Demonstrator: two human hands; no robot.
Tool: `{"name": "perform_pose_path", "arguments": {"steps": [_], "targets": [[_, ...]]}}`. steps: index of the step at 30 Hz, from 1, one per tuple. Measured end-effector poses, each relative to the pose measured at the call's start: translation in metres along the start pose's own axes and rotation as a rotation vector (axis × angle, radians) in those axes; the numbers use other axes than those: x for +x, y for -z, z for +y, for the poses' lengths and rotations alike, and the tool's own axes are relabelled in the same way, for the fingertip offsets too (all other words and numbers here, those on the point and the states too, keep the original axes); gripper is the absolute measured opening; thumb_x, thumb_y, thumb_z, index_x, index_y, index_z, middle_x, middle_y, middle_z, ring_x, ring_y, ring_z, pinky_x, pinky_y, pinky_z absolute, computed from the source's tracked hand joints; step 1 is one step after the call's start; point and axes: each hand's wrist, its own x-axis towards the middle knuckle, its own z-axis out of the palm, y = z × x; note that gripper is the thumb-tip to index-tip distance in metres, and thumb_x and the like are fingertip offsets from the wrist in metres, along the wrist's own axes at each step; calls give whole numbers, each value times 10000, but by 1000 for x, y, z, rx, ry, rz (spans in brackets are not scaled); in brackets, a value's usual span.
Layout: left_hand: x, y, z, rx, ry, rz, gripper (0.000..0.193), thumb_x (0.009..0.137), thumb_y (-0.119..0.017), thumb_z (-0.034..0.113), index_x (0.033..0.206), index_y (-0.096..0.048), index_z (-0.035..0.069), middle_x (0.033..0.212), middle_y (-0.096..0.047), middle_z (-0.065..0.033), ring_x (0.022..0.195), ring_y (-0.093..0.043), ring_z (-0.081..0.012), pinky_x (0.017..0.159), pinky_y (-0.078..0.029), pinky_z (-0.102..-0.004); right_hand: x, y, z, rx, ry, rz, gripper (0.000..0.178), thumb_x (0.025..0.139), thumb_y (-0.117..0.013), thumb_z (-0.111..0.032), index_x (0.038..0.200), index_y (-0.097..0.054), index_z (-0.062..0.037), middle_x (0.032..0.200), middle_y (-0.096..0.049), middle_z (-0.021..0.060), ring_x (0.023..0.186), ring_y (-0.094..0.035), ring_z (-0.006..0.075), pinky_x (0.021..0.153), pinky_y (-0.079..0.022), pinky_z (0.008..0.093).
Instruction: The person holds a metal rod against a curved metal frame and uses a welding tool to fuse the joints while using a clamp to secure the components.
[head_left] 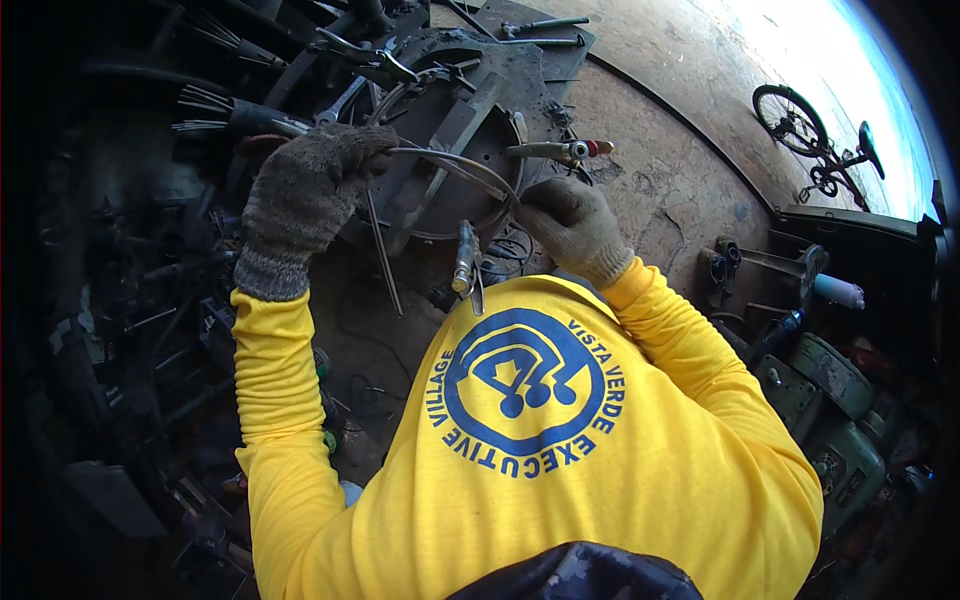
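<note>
Both of my hands wear dirty grey knit gloves. My left hand (318, 190) is closed, its fingers wrapped round one end of a thin curved metal strip (450, 157). The strip bows across to my right hand (572, 222), whose fingers pinch its other end. Beneath it lies a round metal plate (405, 185) with a flat bar (462, 140) across it. A clamp with a red tip (560, 150) sits at the plate's right edge, and a brass-coloured fitting (464, 262) at its near edge. Thin straight rods (384, 255) slant down below my left hand.
Locking pliers (368, 58) and an open-end wrench (345, 98) lie beyond my left hand. Bundles of thin rods (215, 112) stick out at the far left. A bicycle (820, 145) stands at the far right. Green machinery (835, 430) is on the right; dark metal scrap fills the left.
</note>
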Motion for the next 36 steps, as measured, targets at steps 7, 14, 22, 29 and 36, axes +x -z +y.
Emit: {"name": "perform_pose_path", "arguments": {"steps": [7,14,22,29,36], "targets": [[-16,11,21,-201,237,-23,308,903,-746,56,1210,-722,49,1122,-742,-104,1013,-709,-189,894,-553,-312,-8,31,-13,575,-228,-221,292,992,-663,-229,1158,-698,9,901,-691,69,794,-660,137,732,-543,284],[-26,0,36,-246,312,-30,282,917,-734,53,1199,-726,38,1129,-737,-113,1020,-707,-200,889,-552,-320,-15,37,-31,797,-298,-202,340,1012,-650,-263,1205,-677,17,878,-675,55,747,-624,117,697,-527,267],[-31,-9,52,-242,208,69,278,931,-727,83,1206,-717,43,1143,-732,-113,1056,-700,-244,903,-549,-341,-16,42,-36,412,-242,-160,263,1016,-663,-227,1170,-704,-16,837,-665,16,699,-603,87,624,-501,237],[-51,-12,27,-247,309,14,356,901,-741,101,1252,-691,69,1234,-704,-130,1126,-686,-293,953,-550,-377,-16,45,-20,541,-281,-94,249,1027,-645,-216,1149,-697,-6,821,-655,21,677,-612,107,618,-514,255],[-54,-32,24,25,264,11,479,879,-758,130,1341,-638,94,1317,-664,-124,1188,-647,-300,1012,-512,-393,-7,42,-10,628,-379,-89,308,1027,-644,-255,1166,-684,17,784,-640,32,663,-613,117,609,-523,261]]}}
